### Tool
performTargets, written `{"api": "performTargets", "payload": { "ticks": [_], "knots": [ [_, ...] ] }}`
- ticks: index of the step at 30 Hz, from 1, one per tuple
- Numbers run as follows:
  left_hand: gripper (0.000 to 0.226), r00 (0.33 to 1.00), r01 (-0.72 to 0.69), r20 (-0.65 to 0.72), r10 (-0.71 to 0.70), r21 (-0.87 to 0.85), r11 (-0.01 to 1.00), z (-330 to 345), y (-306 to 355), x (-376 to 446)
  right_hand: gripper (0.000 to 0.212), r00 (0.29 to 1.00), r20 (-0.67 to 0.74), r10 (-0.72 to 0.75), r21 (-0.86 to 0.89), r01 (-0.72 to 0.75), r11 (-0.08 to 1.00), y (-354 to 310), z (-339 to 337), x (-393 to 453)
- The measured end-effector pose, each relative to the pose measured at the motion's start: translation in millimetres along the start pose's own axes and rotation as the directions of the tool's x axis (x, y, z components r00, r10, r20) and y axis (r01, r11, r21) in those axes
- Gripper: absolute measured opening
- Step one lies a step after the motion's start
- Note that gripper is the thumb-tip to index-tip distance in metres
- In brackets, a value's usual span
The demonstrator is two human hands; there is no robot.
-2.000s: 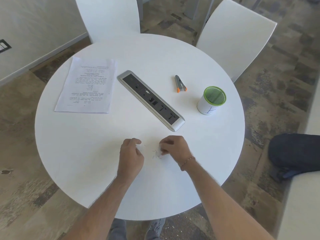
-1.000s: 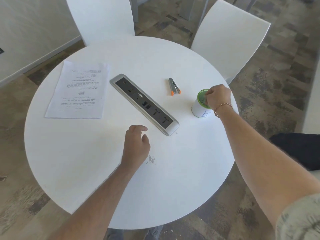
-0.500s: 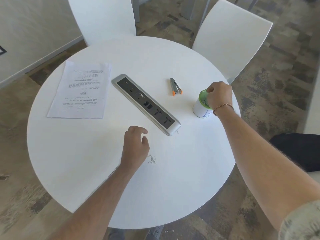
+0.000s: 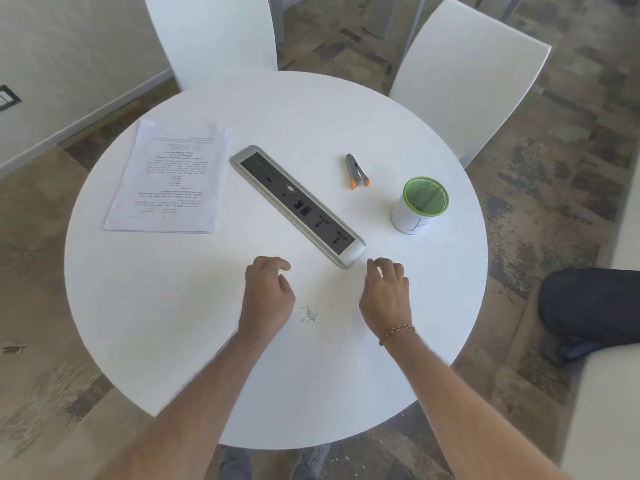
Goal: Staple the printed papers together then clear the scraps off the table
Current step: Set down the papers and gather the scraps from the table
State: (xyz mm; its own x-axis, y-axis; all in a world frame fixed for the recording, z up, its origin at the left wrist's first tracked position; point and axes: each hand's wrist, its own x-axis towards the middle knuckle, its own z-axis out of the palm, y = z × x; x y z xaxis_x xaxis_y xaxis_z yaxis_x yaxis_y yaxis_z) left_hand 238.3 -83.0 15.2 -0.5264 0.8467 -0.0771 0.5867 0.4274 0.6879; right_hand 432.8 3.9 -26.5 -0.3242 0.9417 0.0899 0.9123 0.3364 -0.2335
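Scraps (image 4: 309,315) were left in a small pile at the table's (image 4: 166,306) 6 o'clock. A second ago the right hand (image 4: 384,292) was at the green cup (image 4: 420,206); now it was back, fingers bent, nothing held. The left hand (image 4: 268,294) was loosely curled. More picking was needed.

Left hand (image 4: 268,296) and right hand (image 4: 386,294) hover, fingers loosely curled.

Right hand (image 4: 384,296) back from green cup (image 4: 423,206), now near scraps (image 4: 309,315)
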Motion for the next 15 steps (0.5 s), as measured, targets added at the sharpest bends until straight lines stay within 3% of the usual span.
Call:
{"api": "performTargets", "payload": {
  "ticks": [10,15],
  "knots": [
    [0.038,0.998,0.066,-0.023,-0.065,0.037,0.997,-7,-23,-18,0.041,0.996,0.089,-0.033,-0.127,0.044,0.991,-12,6,-11],
    [0.039,0.989,0.147,-0.018,-0.147,0.039,0.988,-7,-42,-24,0.048,0.978,0.109,-0.18,-0.064,0.188,0.98,-43,9,-54]
  ]
}}
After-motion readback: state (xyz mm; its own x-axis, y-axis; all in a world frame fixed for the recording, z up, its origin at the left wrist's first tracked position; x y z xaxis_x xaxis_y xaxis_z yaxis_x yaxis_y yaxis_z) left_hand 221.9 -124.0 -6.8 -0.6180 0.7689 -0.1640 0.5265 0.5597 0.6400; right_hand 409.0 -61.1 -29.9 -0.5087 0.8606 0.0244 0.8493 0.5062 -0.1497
